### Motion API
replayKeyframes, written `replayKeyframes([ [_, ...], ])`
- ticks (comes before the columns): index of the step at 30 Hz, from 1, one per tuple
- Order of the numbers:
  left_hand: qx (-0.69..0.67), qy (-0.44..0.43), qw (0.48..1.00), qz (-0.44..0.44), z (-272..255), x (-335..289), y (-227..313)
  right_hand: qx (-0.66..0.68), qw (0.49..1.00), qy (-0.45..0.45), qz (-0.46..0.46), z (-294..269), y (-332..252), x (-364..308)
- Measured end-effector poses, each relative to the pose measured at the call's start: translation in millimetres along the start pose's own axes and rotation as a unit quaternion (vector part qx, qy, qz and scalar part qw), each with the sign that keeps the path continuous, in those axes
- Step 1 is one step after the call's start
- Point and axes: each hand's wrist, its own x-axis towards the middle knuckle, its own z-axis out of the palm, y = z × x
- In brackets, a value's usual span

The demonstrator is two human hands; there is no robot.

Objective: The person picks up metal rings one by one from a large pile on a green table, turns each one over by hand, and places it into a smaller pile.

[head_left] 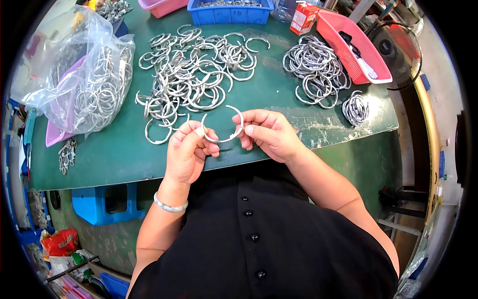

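Observation:
Just above the table's near edge I hold an open metal ring (224, 140), silvery and C-shaped, its gap facing away from me. My left hand (185, 152) is closed on its left side between thumb and fingers. The thumb and fingers of my right hand (271, 133) pinch its right side. Beyond my hands spreads a large loose heap of similar rings (189, 82). Over to the right lie a second pile of darker grey rings (316, 65) and a small stacked bundle of rings (355, 108).
On the left of the green table (279, 89) a clear plastic bag (107, 84) of rings rests over a purple basket (54, 132). Small metal parts (67, 155) lie nearby. At the back are a blue bin (229, 16), a red carton (303, 19) and a pink basket (368, 70).

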Motion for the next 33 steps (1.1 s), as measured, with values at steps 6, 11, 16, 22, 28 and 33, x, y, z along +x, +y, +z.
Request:
replayKeyframes([
  [6,0.001,-0.002,1.0,-0.001,0.5,0.3,0.3,0.001,1.0,0.002,0.0,-0.8,0.7,-0.2],
  [11,-0.003,-0.003,1.0,0.003,-0.4,0.9,-0.5,-0.001,1.0,0.003,0.003,-1.8,1.6,1.5],
  [16,-0.005,-0.009,1.0,0.007,-0.2,0.2,-1.8,-0.014,1.0,0.018,0.021,0.0,-0.9,1.4],
  [22,-0.025,-0.03,0.999,0.009,-3.7,1.5,-1.6,-0.015,0.999,0.02,0.021,0.2,-0.6,2.7],
  [28,-0.009,-0.021,1.0,0.018,0.0,0.0,-1.0,-0.016,0.999,0.025,0.023,1.1,-1.3,1.3],
  [33,-0.026,-0.04,0.999,0.016,-4.0,0.0,-1.1,-0.012,0.999,0.026,0.024,1.4,-1.0,0.9],
])
